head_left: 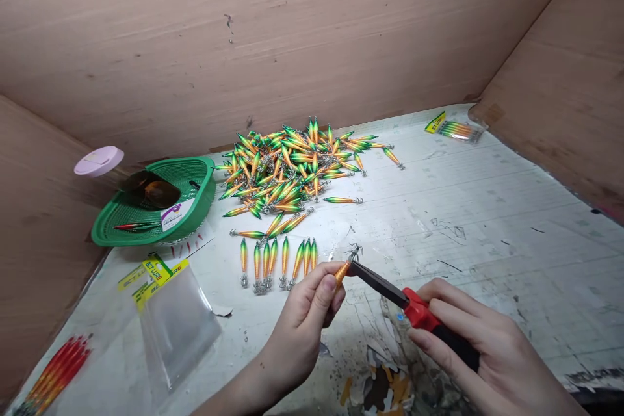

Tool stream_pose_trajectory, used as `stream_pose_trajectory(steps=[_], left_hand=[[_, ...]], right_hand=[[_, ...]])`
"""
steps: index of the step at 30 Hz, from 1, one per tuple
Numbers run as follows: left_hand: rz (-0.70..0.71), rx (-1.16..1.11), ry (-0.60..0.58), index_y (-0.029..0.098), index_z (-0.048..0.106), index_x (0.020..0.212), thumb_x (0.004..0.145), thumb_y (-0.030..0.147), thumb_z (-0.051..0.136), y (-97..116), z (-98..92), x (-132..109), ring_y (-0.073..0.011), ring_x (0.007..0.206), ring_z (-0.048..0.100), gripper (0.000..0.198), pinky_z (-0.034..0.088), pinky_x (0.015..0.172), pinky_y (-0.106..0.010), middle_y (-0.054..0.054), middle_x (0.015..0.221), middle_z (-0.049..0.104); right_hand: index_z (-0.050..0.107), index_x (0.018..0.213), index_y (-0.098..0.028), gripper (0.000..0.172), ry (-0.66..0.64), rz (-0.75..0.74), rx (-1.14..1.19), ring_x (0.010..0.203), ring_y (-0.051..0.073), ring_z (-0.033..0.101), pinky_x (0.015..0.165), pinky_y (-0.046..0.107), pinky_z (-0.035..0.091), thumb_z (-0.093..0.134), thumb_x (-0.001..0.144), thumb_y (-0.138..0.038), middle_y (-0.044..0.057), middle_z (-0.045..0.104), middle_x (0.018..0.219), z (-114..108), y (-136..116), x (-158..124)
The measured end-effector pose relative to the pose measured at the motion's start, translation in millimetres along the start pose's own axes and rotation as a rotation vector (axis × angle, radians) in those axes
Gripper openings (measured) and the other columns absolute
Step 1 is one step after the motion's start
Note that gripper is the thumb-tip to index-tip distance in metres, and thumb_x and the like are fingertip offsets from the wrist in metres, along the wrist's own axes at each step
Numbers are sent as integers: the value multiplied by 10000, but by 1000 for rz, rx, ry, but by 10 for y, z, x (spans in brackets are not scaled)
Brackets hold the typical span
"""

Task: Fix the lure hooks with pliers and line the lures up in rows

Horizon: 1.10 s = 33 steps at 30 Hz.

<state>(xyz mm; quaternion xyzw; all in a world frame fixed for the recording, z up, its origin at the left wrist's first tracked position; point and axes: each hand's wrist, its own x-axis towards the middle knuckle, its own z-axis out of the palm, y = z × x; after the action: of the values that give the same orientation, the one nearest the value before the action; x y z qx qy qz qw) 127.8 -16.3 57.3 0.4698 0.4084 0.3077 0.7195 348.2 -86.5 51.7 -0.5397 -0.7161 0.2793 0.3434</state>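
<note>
Between the thumb and fingers of my left hand (312, 305) is a fishing lure (343, 271), its orange body partly covered and its hooked end pointing up and away. My right hand (478, 338) grips long-nose pliers (380, 283) by their red and black handles. The dark jaws reach left to the lure's hooks; whether they pinch a hook I cannot tell. Just beyond my left hand, several green-and-orange lures (266, 263) lie side by side, hooks toward me. Behind them is a large heap of the same lures (292, 166).
A green basket (207, 201) at the left holds a brown bottle and a card. Clear plastic packets (180, 325) lie in front of it, with red-and-yellow lures (61, 370) at the lower left. A filled packet (455, 130) lies at the back right. Cardboard walls (292, 32) surround the table.
</note>
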Motion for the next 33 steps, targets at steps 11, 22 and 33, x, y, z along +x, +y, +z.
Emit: stream_pose_trajectory(steps=[11,22,33], left_hand=[[116,307,88,219,681,1249,965,601,453,-52,-51,-66,-159,762,497,528,437,738,-275,-36,833,551],[315,569,97,202,706,1228,1003,273,481,-63,-73,-57,-227,966,653,326,495,862,-298,-107,1024,731],[681,909,149,144,613,1218,993,120,415,-141,-69,-2,-172,806,685,301,561,711,-237,-88,908,719]], right_hand=[[637,839,-228,150,-16,-90,-54,727,144,646,618,214,543,552,963,-217,23,629,819,-104,-40,59],[630,818,-227,191,-91,-52,-38,699,151,621,588,241,524,527,979,-236,25,608,795,-127,5,46],[584,858,-219,170,-127,-90,-43,731,145,592,629,235,489,484,994,-202,23,579,807,-147,70,38]])
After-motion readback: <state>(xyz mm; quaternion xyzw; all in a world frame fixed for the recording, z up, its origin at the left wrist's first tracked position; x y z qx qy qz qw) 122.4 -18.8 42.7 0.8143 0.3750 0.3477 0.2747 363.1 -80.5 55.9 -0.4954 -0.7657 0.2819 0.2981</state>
